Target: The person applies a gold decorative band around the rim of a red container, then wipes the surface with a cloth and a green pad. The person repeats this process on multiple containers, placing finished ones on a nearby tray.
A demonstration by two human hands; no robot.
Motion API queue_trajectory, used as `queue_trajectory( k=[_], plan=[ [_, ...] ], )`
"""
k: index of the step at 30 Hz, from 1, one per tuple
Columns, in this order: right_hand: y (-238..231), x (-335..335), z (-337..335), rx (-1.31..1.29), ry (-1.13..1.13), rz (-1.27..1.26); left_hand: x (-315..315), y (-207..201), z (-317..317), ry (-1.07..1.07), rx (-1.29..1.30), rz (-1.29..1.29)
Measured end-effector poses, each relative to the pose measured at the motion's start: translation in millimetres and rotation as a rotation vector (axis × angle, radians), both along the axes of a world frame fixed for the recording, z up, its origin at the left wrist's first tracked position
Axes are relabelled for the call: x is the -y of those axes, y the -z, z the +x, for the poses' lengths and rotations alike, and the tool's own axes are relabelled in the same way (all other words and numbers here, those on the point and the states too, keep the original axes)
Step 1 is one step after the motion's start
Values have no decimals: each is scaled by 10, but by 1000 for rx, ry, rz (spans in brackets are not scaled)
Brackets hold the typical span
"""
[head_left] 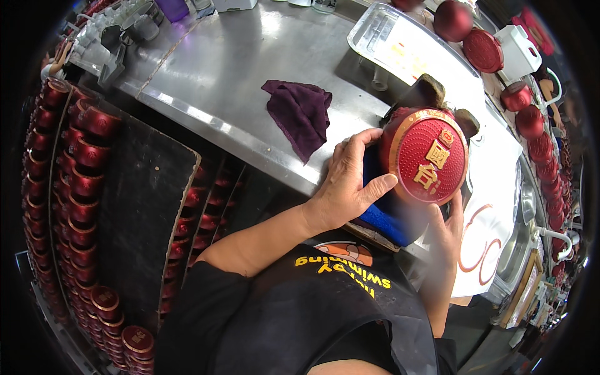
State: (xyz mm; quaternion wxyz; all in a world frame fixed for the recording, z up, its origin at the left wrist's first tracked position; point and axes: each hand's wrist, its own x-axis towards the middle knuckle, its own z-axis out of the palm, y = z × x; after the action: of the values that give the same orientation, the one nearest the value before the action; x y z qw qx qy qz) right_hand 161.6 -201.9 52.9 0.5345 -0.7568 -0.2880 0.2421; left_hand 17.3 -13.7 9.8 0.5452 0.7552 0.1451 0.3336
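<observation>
A person in a dark apron clasps a red round vessel (415,147) between two bare hands at the near edge of a steel table (219,69). The left hand (350,178) grips its left side, thumb by the lower edge; the right hand (445,231), partly blurred, is closed on the lower right rim. The vessel's studded face, ringed in gold with raised gold lettering, is turned upward. Blue cloth (382,226) lies below it. A crumpled purple cloth (303,115) rests to the left; a clear tray (365,40) sits beyond.
</observation>
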Motion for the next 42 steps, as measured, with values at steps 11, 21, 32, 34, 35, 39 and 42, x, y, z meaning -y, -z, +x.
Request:
queue_trajectory(
  k=[11, 21, 32, 34, 35, 39, 42],
  plan=[
    [15, 15, -8, -49, 18, 30, 304, -74, -350, -48, -39, 858],
    [56, 14, 13, -38, 8, 28, 287, -38, -316, -48, -313, 845],
    [158, 437, 37, 84, 209, 390, 585, -231, -218, 77, -358, 1263],
    [144, 561, 41, -70, 234, 474, 601, -298, -148, 124, -372, 1337],
    [142, 604, 45, -57, 255, 473, 606, -324, -120, 146, -380, 1375],
    [114, 687, 36, 296, 295, 265, 484, -362, -134, 135, -317, 1371],
    [53, 623, -14, 347, 215, 253, 371, -330, -225, 76, -279, 1289]
  ],
)
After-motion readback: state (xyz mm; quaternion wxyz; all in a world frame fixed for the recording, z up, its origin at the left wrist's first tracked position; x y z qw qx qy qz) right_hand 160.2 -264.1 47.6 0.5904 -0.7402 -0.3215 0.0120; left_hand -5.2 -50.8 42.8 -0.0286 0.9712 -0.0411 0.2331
